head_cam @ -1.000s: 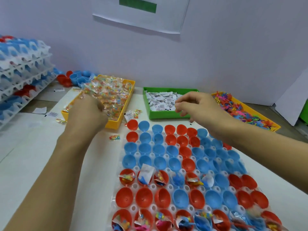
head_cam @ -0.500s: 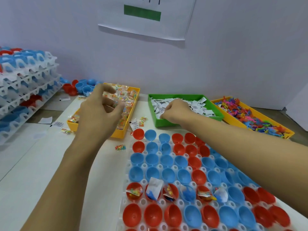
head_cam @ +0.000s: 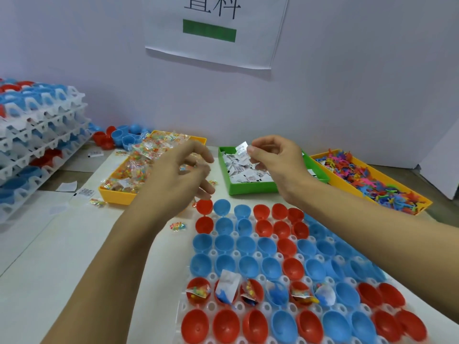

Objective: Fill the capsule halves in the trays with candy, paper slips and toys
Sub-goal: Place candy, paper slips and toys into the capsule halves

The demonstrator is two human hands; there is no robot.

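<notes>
A white tray [head_cam: 211,276] of red and blue capsule halves [head_cam: 246,264] lies in front of me. One row near me holds candy, slips and toys; the far rows look empty. My left hand [head_cam: 182,173] hovers with curled fingers over the right end of the yellow candy tray [head_cam: 116,196], and a candy packet [head_cam: 185,167] shows between its fingers. My right hand [head_cam: 275,160] pinches a white paper slip [head_cam: 241,148] above the green tray of slips [head_cam: 250,188].
An orange tray of colourful toys [head_cam: 419,207] stands at the right. Stacked trays of capsules [head_cam: 37,135] rise at the left, with loose capsule halves [head_cam: 119,137] behind the candy tray. Stray candy packets [head_cam: 177,225] and slips lie on the table. A wall stands close behind.
My left hand has risen from the candy tray and moved right. My right hand has lifted out of the green tray with a slip pinched in it.
</notes>
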